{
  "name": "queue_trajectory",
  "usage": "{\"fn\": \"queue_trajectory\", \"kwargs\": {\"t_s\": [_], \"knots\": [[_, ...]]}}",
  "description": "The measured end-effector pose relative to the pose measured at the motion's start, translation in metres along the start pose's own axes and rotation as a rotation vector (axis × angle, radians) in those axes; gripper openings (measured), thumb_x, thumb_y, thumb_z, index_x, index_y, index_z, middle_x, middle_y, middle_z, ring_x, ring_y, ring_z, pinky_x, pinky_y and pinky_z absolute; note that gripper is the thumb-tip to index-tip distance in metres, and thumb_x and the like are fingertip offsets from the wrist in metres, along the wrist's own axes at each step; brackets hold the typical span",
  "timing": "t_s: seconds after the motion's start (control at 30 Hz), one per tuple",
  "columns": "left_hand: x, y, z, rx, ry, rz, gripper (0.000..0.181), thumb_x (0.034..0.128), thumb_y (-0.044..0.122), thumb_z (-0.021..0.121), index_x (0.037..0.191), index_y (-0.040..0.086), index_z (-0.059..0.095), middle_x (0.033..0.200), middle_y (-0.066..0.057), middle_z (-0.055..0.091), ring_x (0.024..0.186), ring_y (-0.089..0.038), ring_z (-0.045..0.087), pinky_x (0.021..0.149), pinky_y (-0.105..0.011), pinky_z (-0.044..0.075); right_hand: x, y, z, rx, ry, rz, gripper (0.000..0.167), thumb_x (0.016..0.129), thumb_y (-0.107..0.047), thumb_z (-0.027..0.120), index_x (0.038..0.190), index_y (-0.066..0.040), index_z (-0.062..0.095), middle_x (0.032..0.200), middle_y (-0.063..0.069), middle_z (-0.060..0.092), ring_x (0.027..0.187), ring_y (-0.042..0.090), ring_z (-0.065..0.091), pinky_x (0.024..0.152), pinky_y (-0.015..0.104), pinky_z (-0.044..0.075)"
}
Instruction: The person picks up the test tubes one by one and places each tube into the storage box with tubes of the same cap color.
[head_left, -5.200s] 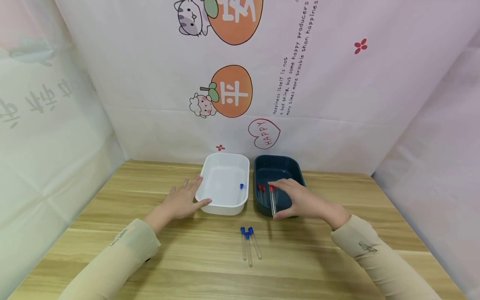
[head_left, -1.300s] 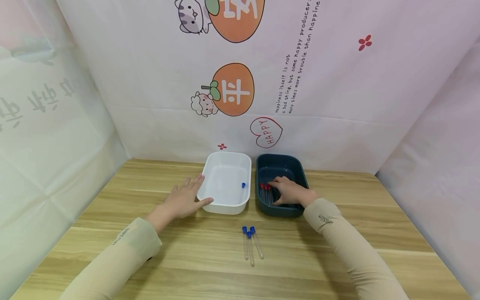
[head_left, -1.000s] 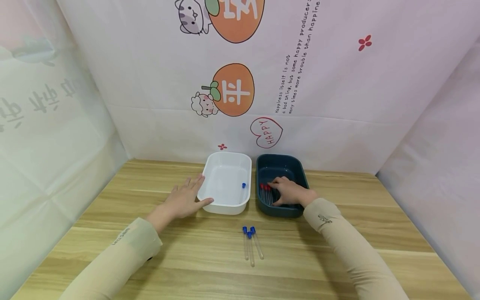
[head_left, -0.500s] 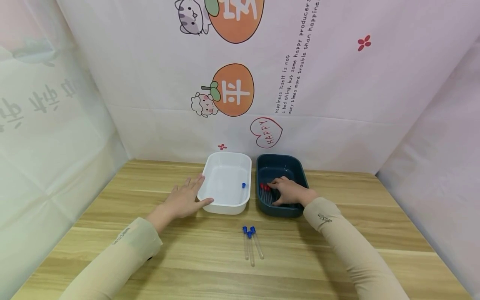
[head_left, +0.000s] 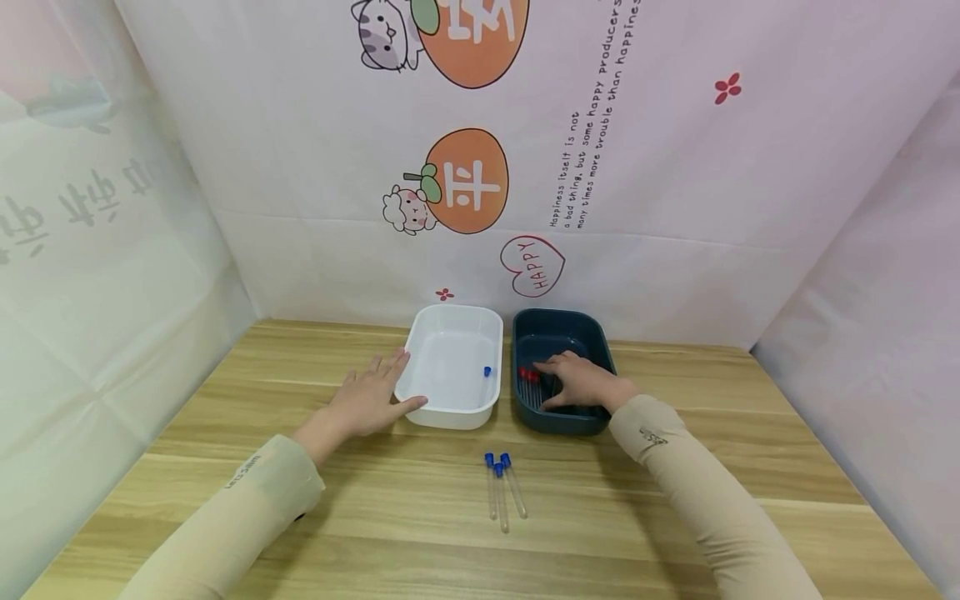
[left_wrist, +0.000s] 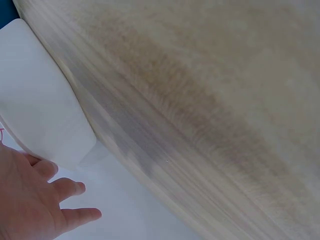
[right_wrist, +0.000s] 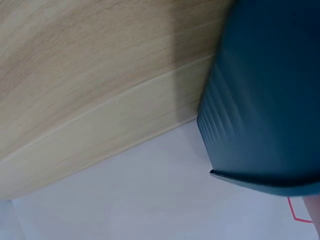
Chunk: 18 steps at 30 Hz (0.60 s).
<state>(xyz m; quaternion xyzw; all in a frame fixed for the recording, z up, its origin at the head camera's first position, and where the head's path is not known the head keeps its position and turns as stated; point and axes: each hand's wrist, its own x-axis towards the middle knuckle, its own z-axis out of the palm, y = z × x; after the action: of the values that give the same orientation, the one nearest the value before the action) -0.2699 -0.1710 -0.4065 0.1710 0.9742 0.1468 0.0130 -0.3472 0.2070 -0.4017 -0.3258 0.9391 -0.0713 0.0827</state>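
The left hand (head_left: pixel 367 402) is released, fingers extended, against the left rim of the white tray (head_left: pixel 446 418) at centre. The right hand (head_left: pixel 583 385) is positioned inside the dark blue tray (head_left: pixel 566 424), right of centre, at the red-capped test tubes (head_left: pixel 531 393); whether one is grasped cannot be determined. Three blue-capped test tubes (head_left: pixel 502 502) are laid on the wood-grain table (head_left: pixel 375 525), lower centre.

Red-capped tubes (head_left: pixel 530 389) in navy bin (head_left: pixel 562 423), blue-capped tubes (head_left: pixel 502 500) on table (head_left: pixel 375 508)
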Motion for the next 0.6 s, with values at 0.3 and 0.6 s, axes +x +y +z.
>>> {"fn": "queue_trajectory", "kwargs": {"t_s": [0.3, 0.6], "knots": [[0.001, -0.001, 0.003, 0.001, 0.000, -0.001, 0.097, 0.0987, 0.072, 0.044, 0.164, 0.004, 0.019, 0.169, -0.013, 0.019, 0.152, -0.048, 0.017, 0.112, -0.076, 0.015, -0.012, -0.005, -0.010, 0.038, 0.056, -0.011, 0.072, 0.094, -0.038, 0.076, 0.148, 0.002, 0.051, 0.143, 0.022, 0.056, 0.127, 0.038, 0.054, 0.112, 0.054, 0.039], [0.001, -0.002, 0.004, 0.003, 0.000, -0.003, 0.097, 0.0984, 0.072, 0.044, 0.164, 0.006, 0.016, 0.169, -0.011, 0.017, 0.152, -0.047, 0.017, 0.112, -0.076, 0.016, -0.030, -0.021, -0.029, 0.047, 0.173, -0.053, 0.062, 0.097, -0.027, 0.074, 0.147, 0.002, 0.053, 0.140, 0.025, 0.058, 0.134, 0.044, 0.049, 0.114, 0.059, 0.033]]}}
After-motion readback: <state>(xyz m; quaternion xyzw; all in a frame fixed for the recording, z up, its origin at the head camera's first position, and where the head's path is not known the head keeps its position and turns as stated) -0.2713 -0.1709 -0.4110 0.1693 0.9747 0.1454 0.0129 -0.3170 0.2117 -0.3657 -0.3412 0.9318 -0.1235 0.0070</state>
